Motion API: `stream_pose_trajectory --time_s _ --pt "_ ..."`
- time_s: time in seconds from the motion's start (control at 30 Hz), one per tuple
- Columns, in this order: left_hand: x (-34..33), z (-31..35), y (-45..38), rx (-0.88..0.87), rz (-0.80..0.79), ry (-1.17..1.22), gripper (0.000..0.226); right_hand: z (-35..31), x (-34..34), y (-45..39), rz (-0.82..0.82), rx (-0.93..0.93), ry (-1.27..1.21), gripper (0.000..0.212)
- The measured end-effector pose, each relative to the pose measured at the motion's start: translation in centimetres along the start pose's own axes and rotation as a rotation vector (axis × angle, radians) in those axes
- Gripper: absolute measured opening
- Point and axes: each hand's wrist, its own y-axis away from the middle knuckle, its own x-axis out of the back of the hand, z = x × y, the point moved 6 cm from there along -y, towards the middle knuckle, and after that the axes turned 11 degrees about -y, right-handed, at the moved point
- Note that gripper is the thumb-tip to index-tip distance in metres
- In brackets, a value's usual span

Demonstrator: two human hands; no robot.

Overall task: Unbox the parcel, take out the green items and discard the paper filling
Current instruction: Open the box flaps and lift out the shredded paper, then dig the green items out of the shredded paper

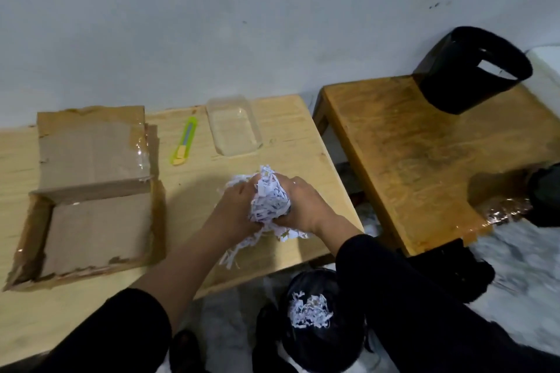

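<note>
**Both hands bunched around shredded paper at the table's right edge**

I see my left hand (239, 206) and right hand (303, 206) pressed together from either side of a wad of shredded white paper (269, 201), fingers curled into it and gripping it between the palms. The wad sits just above the light wooden table (272, 136), near its right end, and loose strips (230, 254) trail out beneath my wrists onto the tabletop. Both forearms come in from the near edge, with black sleeves pushed up.

To the left, the cardboard box (91, 215) lies open on the same table, its flap (91, 145) folded back toward the far side with clear tape glinting along the seam. I see only bare brown cardboard inside it. Between the box and my hands, toward the far edge, a green-and-yellow utility knife (184, 145) lies flat, and just to its right stands a clear plastic tray (233, 127), which looks empty.

Below the near right corner of the table, on the floor, a bin lined with a black bag (321, 321) holds a clump of the same shredded paper (309, 310).

Further right is a darker wooden stool or low table (424, 154), set apart from the light one by a narrow gap. A black plastic container (469, 70) rests on its far end, tipped so its opening faces right.
</note>
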Motion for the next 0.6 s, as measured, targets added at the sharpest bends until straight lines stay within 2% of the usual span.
stream_pose_trajectory --time_s 0.13,0.27,0.6 --pt "-2.1 -0.9 0.6 0.116 -0.002 -0.005 0.087 1.3 -2.3 -1.3 -0.082 0.038 -0.042 0.09" --pt "-2.4 -1.9 0.6 0.16 0.042 -0.074 0.09 1.2 -2.0 -1.5 -0.04 0.111 -0.119 0.089" --pt "1.4 -2.1 2.0 0.148 0.131 -0.113 0.093 -0.9 1.9 -1.0 -0.062 0.207 0.067 0.099"
